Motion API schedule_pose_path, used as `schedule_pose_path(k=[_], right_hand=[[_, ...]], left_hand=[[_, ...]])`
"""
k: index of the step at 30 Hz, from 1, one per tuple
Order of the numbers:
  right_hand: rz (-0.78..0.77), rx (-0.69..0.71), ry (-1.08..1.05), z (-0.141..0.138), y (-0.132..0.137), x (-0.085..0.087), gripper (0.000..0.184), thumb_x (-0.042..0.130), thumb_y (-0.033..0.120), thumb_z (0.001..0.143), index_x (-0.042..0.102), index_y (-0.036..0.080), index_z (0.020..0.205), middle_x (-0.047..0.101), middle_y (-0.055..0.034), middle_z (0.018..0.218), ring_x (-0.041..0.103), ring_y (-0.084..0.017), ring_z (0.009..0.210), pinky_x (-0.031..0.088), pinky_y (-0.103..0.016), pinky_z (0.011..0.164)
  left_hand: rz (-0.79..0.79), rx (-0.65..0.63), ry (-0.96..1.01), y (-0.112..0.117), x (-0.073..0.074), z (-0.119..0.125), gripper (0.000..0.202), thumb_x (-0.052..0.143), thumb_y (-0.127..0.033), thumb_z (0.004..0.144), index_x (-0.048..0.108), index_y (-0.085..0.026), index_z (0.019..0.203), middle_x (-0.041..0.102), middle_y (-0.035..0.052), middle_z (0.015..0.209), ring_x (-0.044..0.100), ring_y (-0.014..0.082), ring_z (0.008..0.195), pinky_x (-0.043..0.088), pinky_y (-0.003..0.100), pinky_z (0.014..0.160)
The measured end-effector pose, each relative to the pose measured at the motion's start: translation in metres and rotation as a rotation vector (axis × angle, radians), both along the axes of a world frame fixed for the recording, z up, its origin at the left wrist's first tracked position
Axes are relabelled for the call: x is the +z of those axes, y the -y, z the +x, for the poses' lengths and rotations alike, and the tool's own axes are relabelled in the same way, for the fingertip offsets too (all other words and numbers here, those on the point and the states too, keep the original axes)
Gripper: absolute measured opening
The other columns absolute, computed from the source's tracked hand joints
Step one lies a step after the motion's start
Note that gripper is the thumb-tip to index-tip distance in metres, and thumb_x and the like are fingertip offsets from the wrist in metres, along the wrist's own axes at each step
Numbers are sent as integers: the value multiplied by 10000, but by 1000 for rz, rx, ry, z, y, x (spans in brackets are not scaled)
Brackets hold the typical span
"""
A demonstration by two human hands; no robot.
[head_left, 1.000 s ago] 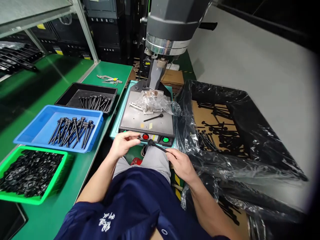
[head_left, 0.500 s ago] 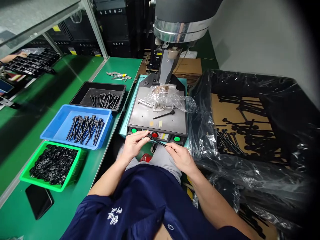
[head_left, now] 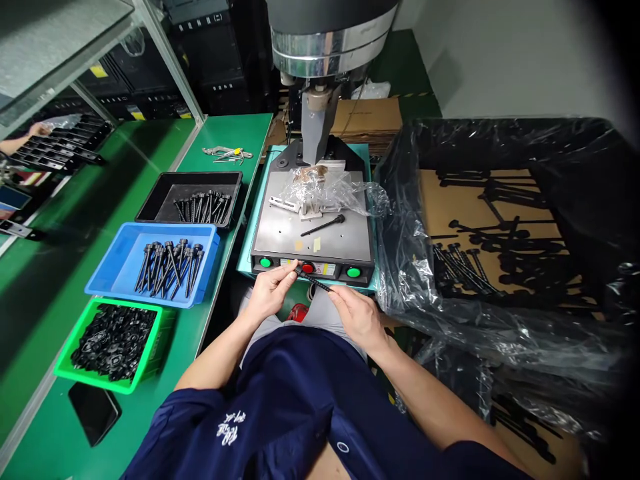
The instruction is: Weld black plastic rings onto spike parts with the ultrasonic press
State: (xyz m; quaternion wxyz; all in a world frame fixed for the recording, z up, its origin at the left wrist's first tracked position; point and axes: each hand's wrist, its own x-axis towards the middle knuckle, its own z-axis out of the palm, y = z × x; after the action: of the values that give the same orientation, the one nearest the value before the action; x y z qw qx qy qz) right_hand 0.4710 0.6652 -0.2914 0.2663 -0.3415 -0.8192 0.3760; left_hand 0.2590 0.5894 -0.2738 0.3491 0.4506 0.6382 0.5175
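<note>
Both my hands hold one thin black plastic rod [head_left: 315,282] just in front of the press machine's button panel [head_left: 313,269]. My left hand [head_left: 270,293] pinches its headed end, fingers closed. My right hand [head_left: 356,315] grips the other end, fingers closed. A second black rod [head_left: 323,225] lies on the machine's steel plate [head_left: 280,233], beside crumpled clear plastic [head_left: 330,193] under the press head [head_left: 327,40].
On the green bench to the left sit a black tray of rods [head_left: 165,197], a blue tray of rods [head_left: 125,260], a green bin of small black parts [head_left: 113,337] and a phone [head_left: 94,412]. A plastic-lined box with several finished rods [head_left: 480,260] stands right.
The view has shifted so the machine sits more central. My hands stay together on the rod and have turned it a little; the left hand now pinches its head.
</note>
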Motion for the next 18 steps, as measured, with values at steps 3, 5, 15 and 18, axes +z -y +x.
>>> schedule_pose_path(k=[3, 5, 15, 18], right_hand=[[133, -57, -15, -2, 4, -5, 328, 417, 389, 1002, 672, 183, 1015, 691, -118, 932, 656, -246, 850, 486, -339, 788], [110, -73, -16, -3, 5, -8, 327, 408, 388, 1006, 664, 185, 1018, 688, -117, 924, 652, -243, 847, 482, -336, 781], [-633, 56, -309, -36, -29, -21, 464, 498, 556, 919, 570, 201, 1209, 659, -33, 808, 636, -185, 710, 509, -316, 682], [-783, -15, -524, -56, -48, -18, 607, 557, 583, 870, 504, 181, 1322, 529, 34, 613, 517, -136, 507, 406, -239, 475]], left_hand=[[23, 13, 10, -1, -6, 7, 359, 590, -394, 902, 670, -274, 1231, 646, 35, 1277, 591, 238, 1204, 433, 417, 1097], [50, 40, 24, -4, -11, 12, 393, 614, -379, 889, 643, -274, 1267, 645, 39, 1280, 591, 232, 1204, 428, 410, 1099], [106, -124, -58, -64, -6, 8, 294, 674, -318, 825, 726, -269, 1110, 692, 64, 1186, 608, 245, 1173, 423, 395, 1087], [151, -205, -67, -76, -2, 11, 313, 684, -303, 816, 716, -257, 1123, 664, 77, 1241, 574, 255, 1223, 381, 420, 1123]])
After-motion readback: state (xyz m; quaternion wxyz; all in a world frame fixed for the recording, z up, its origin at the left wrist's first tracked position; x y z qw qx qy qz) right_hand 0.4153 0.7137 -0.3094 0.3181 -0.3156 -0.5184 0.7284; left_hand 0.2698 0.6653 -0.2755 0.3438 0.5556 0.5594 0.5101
